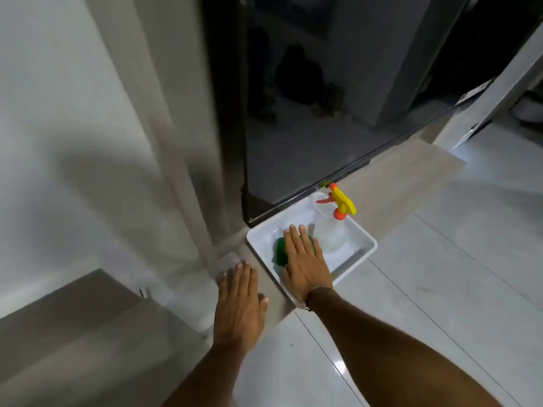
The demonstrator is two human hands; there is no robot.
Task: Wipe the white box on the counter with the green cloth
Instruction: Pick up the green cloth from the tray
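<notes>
Your two bare forearms reach up from the bottom edge, the right one crossing from about 5 o'clock. Your left hand (239, 304) lies flat and spread wide, palm down, on the pale floor (440, 274), holding nothing, just beside the near left corner of the white box (368, 245). Your right hand (305, 259), with a dark band at the wrist, is inside the box, fingers stretched out and pressed flat on the green cloth (281, 254); the cloth shows at 9 o'clock of the hand and a sliver at its 3 o'clock side, the rest hidden beneath the palm.

That shallow, open-topped box sits on the floor a little right of the frame's middle. At its 1 o'clock end a clear spray bottle (330, 233) lies tilted inside it, its yellow and orange trigger head (340, 201) over the far rim. Just beyond the box, toward 12 o'clock, rises a dark glossy panel (308, 113). A white wall (73, 127) fills the 9 o'clock side.
</notes>
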